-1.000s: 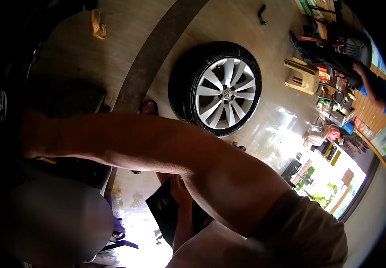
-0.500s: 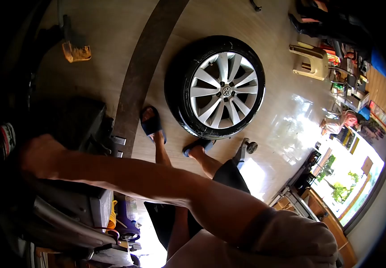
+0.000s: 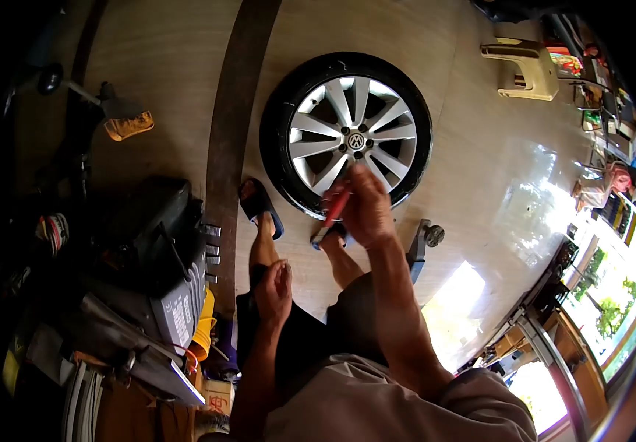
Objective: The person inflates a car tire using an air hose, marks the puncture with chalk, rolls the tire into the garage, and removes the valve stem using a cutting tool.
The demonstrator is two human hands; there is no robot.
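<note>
A car wheel (image 3: 388,110) with a black tyre, silver spokes and a VW centre cap lies flat on the floor in front of me. Over its near edge, my right hand (image 3: 368,208) is closed round a small red-handled tool (image 3: 337,205). Motion blurs the tool, so its exact kind does not show. My left hand (image 3: 274,293) is near my left knee, its fingers curled together with nothing visible in them. My feet in dark slippers (image 3: 260,208) stand at the near side of the tyre.
To the left are a black bag (image 3: 145,221), a grey case (image 3: 178,317) and a yellow container (image 3: 205,328). A beige stool (image 3: 535,70) lies at upper right. A grey stand with a round knob (image 3: 433,236) is right of my feet. An orange-brown pad (image 3: 128,127) shows at upper left.
My right arm, stretched far left into the dark area before, has swung back in front of me, and the red-handled tool now shows in its hand. My left hand has come into view.
</note>
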